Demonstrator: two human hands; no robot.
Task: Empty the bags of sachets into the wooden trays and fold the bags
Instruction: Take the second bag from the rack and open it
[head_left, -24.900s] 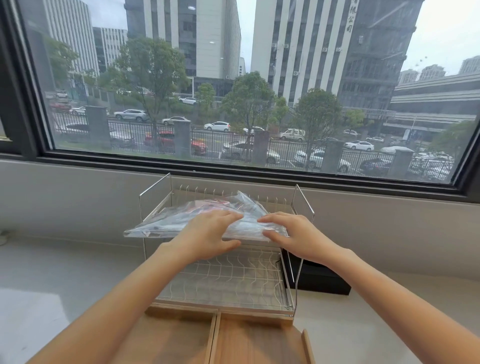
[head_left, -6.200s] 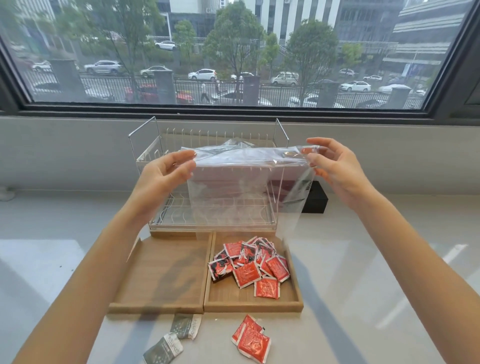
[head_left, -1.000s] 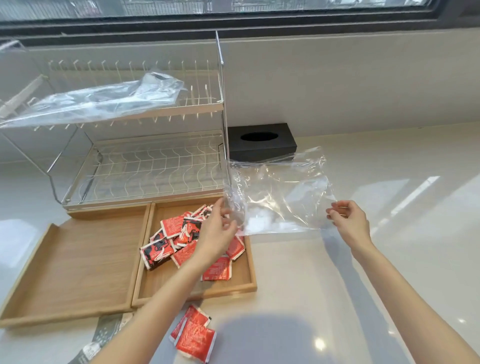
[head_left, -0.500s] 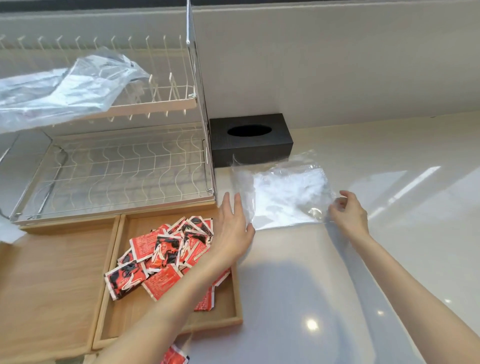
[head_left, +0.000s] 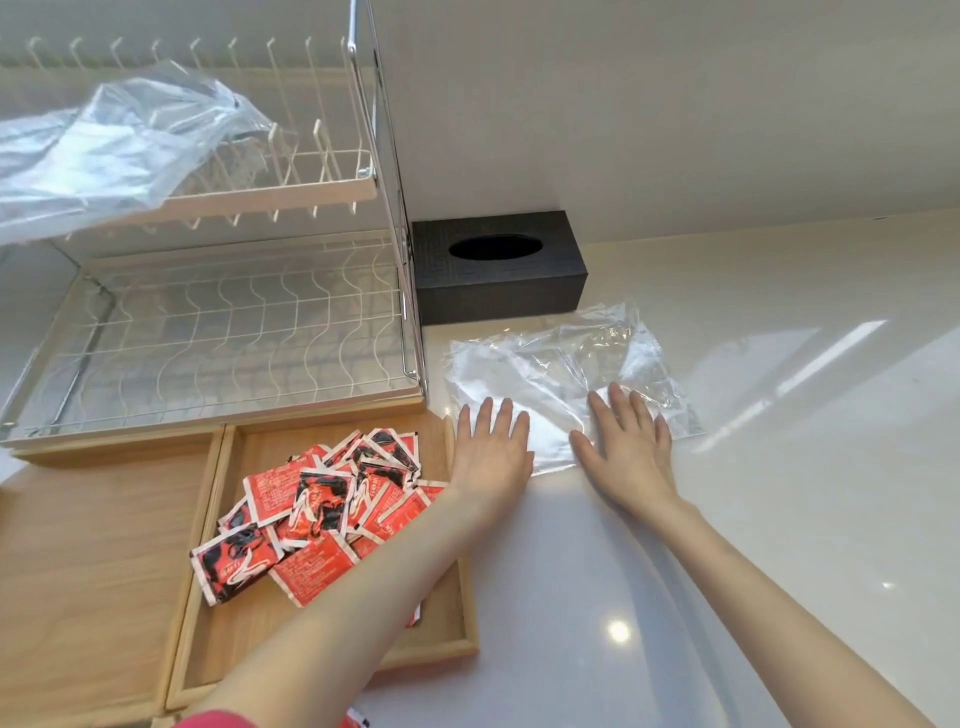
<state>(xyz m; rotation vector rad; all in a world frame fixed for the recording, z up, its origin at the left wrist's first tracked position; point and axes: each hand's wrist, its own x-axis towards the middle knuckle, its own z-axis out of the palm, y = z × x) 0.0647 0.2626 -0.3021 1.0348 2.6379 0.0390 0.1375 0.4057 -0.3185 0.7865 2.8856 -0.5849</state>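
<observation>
Countertop (head_left: 779, 519): left hand (head_left: 491, 457), right hand (head_left: 626, 449) flat on empty bag (head_left: 550, 374).

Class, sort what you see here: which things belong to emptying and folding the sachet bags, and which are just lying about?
Part of the job:
flat empty bag under left hand and right hand
red sachets
right wooden tray
left wooden tray
second bag

Just there:
wire rack
black tissue box

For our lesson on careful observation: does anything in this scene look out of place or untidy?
Yes. At the bottom edge, a red sachet lies on the counter outside the right wooden tray. A crumpled bag also sprawls over the dish rack's upper shelf; what it holds is unclear.
</observation>
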